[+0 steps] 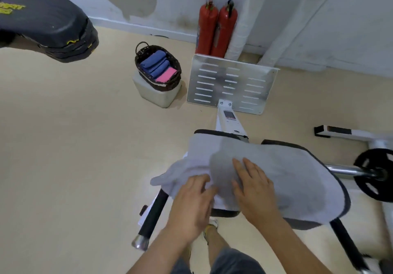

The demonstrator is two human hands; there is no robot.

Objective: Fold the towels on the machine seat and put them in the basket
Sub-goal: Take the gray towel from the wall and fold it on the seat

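Folding the grey towel neatly here looks like a matter of keeping one half pinned while the other is carried across: the loose, bunched left end should be lifted clear, drawn over to meet the far edge squarely, then smoothed outward from the middle so no ridge gets trapped in the crease. The towel lies draped over the machine seat, its left end rumpled and hanging off the side (the right part lies much flatter). The right hand rests on the cloth with fingers straight and spread, pressing it down and gripping nothing. The left hand has its fingers curled into the bunched left end, apparently holding that fold. The basket sits well apart on a white box on the floor, already holding folded blue towels and a pink towel, so this one needs a compact fold to fit beside them.
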